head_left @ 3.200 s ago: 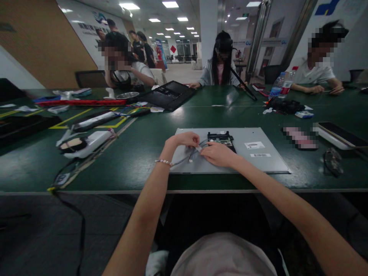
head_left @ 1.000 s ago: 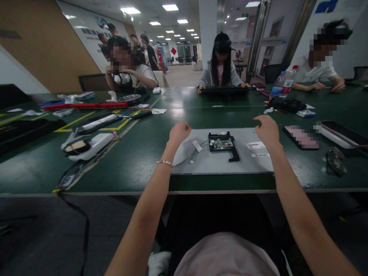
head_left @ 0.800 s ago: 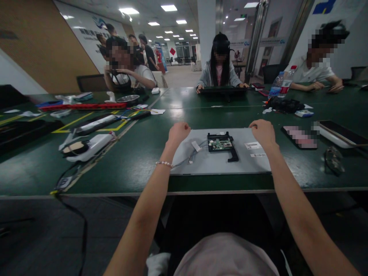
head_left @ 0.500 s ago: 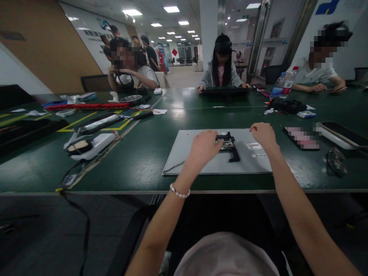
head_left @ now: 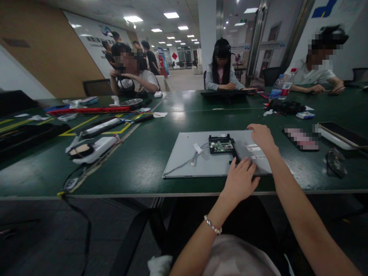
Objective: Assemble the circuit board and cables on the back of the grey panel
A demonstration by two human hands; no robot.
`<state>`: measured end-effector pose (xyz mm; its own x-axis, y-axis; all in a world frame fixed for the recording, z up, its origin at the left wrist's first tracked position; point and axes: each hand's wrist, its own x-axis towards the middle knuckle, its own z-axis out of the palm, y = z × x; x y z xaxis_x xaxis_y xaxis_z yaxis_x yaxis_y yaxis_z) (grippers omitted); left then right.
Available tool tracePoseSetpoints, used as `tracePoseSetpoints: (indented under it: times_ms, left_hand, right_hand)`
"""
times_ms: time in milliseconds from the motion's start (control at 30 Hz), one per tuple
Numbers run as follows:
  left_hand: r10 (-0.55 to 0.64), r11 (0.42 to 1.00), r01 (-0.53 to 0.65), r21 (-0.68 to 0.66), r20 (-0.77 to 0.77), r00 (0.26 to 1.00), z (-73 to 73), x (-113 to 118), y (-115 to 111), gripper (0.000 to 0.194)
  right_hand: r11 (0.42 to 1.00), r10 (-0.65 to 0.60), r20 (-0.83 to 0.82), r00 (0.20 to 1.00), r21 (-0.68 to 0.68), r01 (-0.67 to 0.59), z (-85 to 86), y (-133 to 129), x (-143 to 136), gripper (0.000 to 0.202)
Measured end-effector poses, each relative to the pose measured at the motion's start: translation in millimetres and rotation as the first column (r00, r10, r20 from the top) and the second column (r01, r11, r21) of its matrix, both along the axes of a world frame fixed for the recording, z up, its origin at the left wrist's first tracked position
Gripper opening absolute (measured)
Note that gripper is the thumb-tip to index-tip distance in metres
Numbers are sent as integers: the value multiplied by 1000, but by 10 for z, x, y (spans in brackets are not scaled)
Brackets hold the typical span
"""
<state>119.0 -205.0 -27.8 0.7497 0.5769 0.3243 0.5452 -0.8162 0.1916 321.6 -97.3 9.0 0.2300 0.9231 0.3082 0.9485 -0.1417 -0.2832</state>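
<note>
A flat grey display panel point(head_left: 184, 153) lies on the green table. Fixed near its middle is a black bracket point(head_left: 211, 140) with a green circuit board point(head_left: 222, 146); thin grey wires point(head_left: 186, 160) with a white tag run left from it. My left hand point(head_left: 240, 177), a beaded bracelet on its wrist, rests open with fingers spread at the panel's near edge, over the lower end of the bracket. At the far right part of the panel, my right hand point(head_left: 262, 137) is closed, fingers curled together near the edge; whatever they hold is hidden. White labels point(head_left: 253, 148) sit beside it.
Right of the panel lie a phone point(head_left: 301, 139), a second dark device point(head_left: 342, 133) and a clear round object point(head_left: 335, 163). Bottles point(head_left: 277, 88) stand farther back. On the left are a white device point(head_left: 94, 148) and a red strip point(head_left: 94, 110). People sit across the table.
My left hand has moved right and nearer, from the circuit board to the panel's near edge, uncovering the board and wires. My right hand has hardly moved.
</note>
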Motion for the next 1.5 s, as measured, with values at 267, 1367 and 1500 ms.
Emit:
tracePoseSetpoints:
  times_ms: [267, 1367, 1500]
  left_hand:
    - [71, 995, -69, -75, 25, 997, -16, 46, -27, 46]
    - [486, 855, -494, -154, -92, 869, 196, -887, 373, 41]
    - [493, 848, -504, -166, -107, 864, 179, -973, 447, 41]
  right_hand:
    - [995, 19, 19, 1000, -102, -17, -108, 14, 18, 44]
    - [810, 445, -124, 887, -367, -457, -453, 90, -460, 68]
    - [784, 513, -153, 845, -318, -534, -473, 94, -548, 73]
